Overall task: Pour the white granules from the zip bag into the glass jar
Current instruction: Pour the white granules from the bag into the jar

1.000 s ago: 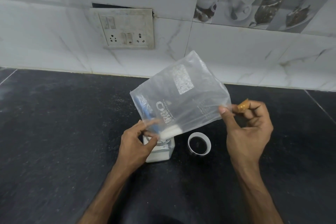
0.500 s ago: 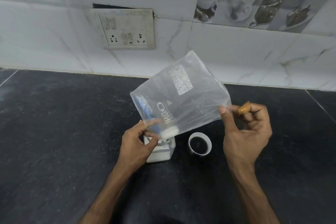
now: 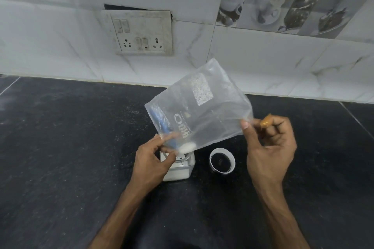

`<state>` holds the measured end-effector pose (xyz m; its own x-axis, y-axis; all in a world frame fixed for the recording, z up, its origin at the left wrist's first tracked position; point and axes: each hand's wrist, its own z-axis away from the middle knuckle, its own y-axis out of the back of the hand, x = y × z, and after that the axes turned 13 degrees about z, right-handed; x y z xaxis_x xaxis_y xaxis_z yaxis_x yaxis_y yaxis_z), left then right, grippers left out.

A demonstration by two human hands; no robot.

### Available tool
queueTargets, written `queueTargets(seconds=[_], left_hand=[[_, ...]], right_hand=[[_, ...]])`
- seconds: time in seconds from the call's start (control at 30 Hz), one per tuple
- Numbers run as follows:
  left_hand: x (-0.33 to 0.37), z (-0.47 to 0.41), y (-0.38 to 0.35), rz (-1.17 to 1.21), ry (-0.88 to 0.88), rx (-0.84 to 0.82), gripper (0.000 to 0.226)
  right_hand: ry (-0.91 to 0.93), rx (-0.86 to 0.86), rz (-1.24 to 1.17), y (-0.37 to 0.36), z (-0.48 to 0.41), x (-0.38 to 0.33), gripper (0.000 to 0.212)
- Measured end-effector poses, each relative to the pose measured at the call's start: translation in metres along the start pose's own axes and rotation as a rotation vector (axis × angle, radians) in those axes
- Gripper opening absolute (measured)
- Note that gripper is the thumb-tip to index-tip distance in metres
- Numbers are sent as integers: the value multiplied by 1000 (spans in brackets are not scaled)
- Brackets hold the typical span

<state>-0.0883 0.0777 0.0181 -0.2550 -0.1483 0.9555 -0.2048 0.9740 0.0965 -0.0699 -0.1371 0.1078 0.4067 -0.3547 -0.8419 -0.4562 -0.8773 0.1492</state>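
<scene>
A clear zip bag [image 3: 204,107] with a blue zip strip is tilted mouth-down over a square glass jar [image 3: 179,170] on the black counter. A small heap of white granules [image 3: 187,147] sits at the bag's low corner, right above the jar's mouth. The jar holds white granules in its lower part. My left hand [image 3: 152,159] pinches the bag's mouth end beside the jar. My right hand [image 3: 269,147] pinches the bag's raised bottom corner between thumb and fingers; one fingertip is stained orange.
A white jar lid [image 3: 222,160] lies open side up on the black stone counter [image 3: 70,147], just right of the jar. Behind runs a white tiled wall with a socket panel [image 3: 142,33].
Both hands and the bag have hardly moved. The heap of granules at the bag's low corner looks slightly smaller.
</scene>
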Motion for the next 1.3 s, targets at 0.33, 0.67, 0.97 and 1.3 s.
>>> queueTargets(seconds=[0.33,0.67,0.97,1.3], left_hand=[[0,-1,-1,4,-25,6,84],[3,0,0,-13,21,3,82],[5,0,-1,-11,-10,6,83],[0,1,0,-19,-11,6,71]], right_hand=[[-9,-6,26,5,-3,1,34],[2,-12,43,7,-5,0,33],[15,-37,60,9,-7,-2,33],[20,-49,89,8,-7,-4,32]])
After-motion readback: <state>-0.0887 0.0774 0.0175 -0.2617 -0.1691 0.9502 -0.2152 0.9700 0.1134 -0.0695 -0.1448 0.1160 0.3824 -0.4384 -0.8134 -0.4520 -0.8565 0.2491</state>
